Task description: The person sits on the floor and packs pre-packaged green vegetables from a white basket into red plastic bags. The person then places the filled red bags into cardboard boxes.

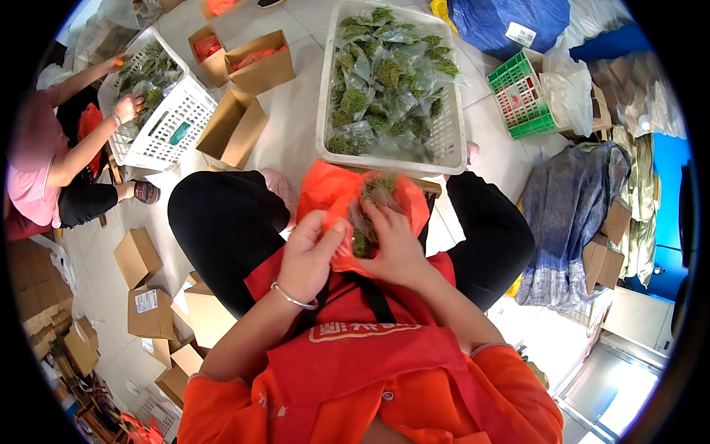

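An orange-red plastic bag (321, 188) is held over my lap, its mouth spread. My left hand (308, 244) pinches the bag's left edge between thumb and fingers. With the fingers of my right hand (396, 238) I grip small clear packets of green moss-like plant (361, 244) at the bag's mouth; motion blurs them a little. Just beyond the bag stands a white plastic crate (323, 111), holding many similar clear packets (387, 72) of the green plant.
At the left, a co-worker's hands (128, 107) reach into another white crate (161, 141). Cardboard boxes (233, 127) stand between the crates, some with red bags inside. More boxes (150, 313) lie at lower left. A green-and-white basket (518, 94) and a blue sack (499, 22) are at right.
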